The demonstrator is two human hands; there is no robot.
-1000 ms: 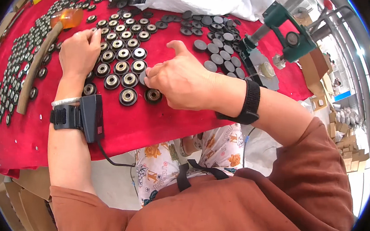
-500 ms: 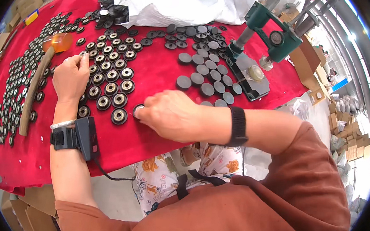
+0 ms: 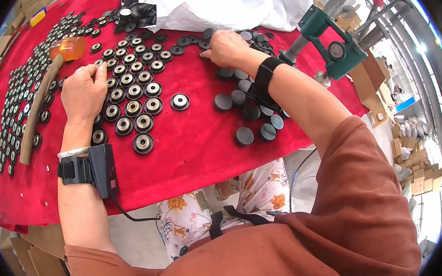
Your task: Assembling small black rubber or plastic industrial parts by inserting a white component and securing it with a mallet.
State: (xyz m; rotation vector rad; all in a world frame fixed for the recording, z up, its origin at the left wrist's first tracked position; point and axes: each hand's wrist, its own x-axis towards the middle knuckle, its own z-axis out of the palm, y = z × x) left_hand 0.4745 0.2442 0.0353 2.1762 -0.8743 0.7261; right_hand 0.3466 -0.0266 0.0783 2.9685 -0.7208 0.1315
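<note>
My left hand (image 3: 84,93) rests on the red cloth beside rows of black caps with metal bearings (image 3: 133,90). Its thumb and fingers are pressed together; anything between them is hidden. My right hand (image 3: 229,49) reaches to the far middle, fingers closed at a black cap (image 3: 204,45) in a group of similar ones. Apart from the rows lies a single black cap with a bright metal centre (image 3: 180,101). Plain dark discs (image 3: 223,102) lie below my right forearm, which hides part of them.
A mallet with an amber head (image 3: 68,48) and wooden handle lies at the left, across many more bearing caps (image 3: 18,111). At the far right stands a green hand press (image 3: 337,51). A white plastic bag (image 3: 210,7) and a heap of black parts (image 3: 137,14) are behind.
My right hand has left the near cap with the bright centre and moved far and right to the black caps. That single cap sits slightly farther away. My left hand has barely moved.
</note>
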